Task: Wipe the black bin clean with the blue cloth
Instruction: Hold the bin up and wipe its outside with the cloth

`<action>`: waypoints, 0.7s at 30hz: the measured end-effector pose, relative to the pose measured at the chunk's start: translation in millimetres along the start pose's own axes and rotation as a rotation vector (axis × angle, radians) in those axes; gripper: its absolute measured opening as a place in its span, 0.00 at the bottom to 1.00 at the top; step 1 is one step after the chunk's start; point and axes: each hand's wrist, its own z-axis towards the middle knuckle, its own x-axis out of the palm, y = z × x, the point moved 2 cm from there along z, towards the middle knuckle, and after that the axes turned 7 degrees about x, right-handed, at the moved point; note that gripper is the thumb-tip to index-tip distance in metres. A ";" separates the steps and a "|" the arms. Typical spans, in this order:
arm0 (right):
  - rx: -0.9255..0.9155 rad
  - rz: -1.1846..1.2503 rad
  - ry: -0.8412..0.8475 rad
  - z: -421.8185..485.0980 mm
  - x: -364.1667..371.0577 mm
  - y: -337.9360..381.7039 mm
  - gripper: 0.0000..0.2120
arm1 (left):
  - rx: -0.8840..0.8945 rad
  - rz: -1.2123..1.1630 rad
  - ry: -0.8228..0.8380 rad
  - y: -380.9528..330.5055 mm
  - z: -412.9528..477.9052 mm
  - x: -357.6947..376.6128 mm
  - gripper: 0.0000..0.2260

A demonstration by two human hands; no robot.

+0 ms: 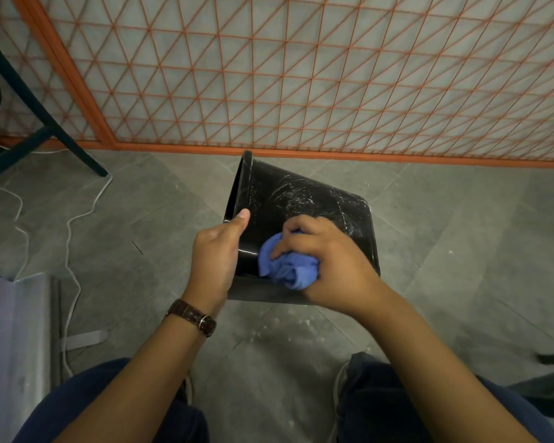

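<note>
L hand (216, 251) grips the rim of the black bin (301, 199), thumb on its outer wall. The bin sits mid-frame, tipped, mouth toward 9 o'clock. R hand (330, 260) clutches the bunched blue cloth (285, 266) against the bin's wall at 6 o'clock.

The scene is dimly and evenly lit; a soft shadow is cast under the black bin (301, 203), and a thin glare line is seen on its wall. The orange lattice (301, 75) is bowed by wide-angle distortion, and the lower right edge is blurred.
</note>
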 end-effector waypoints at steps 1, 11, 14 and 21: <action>0.068 0.046 -0.028 -0.4 -7.3 -8.5 0.13 | -0.001 -0.010 0.005 -2.4 1.6 -2.4 0.16; 0.569 0.104 -0.245 -5.5 -45.2 -62.8 0.14 | 0.062 0.006 -0.035 -17.5 11.3 -26.6 0.20; 0.419 0.046 -0.244 0.7 -33.7 -48.1 0.15 | 0.085 0.051 -0.046 -19.6 9.8 -26.7 0.18; 0.472 0.214 -0.181 3.2 -34.6 -57.0 0.16 | 0.146 0.065 -0.029 -19.4 11.0 -35.3 0.27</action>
